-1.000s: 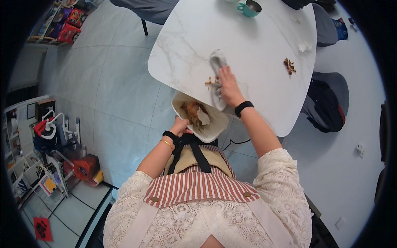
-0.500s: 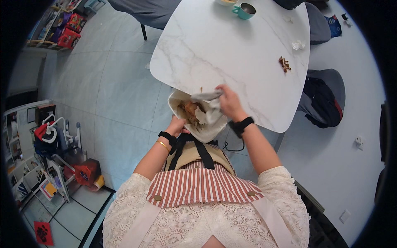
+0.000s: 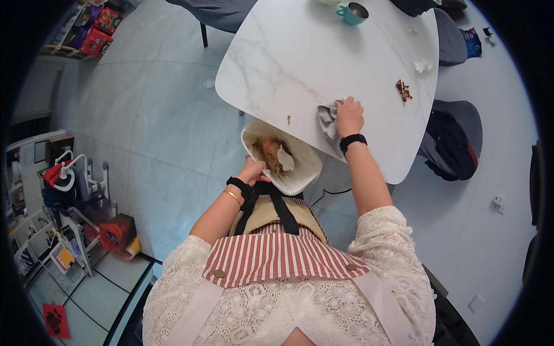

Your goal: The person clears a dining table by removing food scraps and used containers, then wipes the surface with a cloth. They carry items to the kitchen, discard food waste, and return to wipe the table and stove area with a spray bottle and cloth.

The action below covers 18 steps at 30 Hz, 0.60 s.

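My left hand point(image 3: 253, 170) grips the near rim of a white plate point(image 3: 302, 172) held just below the edge of a white marble table point(image 3: 300, 55). Brown food scraps and a pale piece lie on the plate. My right hand point(image 3: 350, 116) presses a grey cloth point(image 3: 328, 119) flat on the tabletop near its front edge, right of the plate. A small crumb point(image 3: 288, 119) lies on the table left of the cloth. A clump of brown scraps point(image 3: 403, 90) sits farther right on the table.
A teal cup point(image 3: 356, 12) stands at the table's far side, with white crumpled bits point(image 3: 422, 65) near the right edge. A dark backpack point(image 3: 449, 141) rests on a grey chair at right. Shelves and red boxes stand at left on the tiled floor.
My right hand with the cloth swept to the plate's rim at the table edge, then moved back onto the tabletop to the right. The plate stayed at the edge.
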Tool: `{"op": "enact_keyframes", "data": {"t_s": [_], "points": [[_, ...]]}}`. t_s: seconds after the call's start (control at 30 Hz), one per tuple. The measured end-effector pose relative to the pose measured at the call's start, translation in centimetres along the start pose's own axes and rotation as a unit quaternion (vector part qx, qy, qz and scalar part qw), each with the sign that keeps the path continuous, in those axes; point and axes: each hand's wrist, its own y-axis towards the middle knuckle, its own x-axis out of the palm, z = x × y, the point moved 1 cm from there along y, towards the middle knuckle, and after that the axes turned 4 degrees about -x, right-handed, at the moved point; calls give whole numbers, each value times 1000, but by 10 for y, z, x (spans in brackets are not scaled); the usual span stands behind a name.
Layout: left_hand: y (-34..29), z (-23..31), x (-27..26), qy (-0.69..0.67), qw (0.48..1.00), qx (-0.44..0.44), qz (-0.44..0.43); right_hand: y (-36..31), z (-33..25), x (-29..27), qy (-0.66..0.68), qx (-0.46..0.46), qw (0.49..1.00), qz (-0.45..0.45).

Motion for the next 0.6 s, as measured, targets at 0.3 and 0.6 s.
{"op": "enact_keyframes", "data": {"t_s": [0.3,0.6], "points": [[-3,8,-3,-10,1000,13,6,-49,-66,32,10,-198,970,140],[-26,21,12,14,998,45,-47,-135,-64,12,274,-299,912,-62]]}}
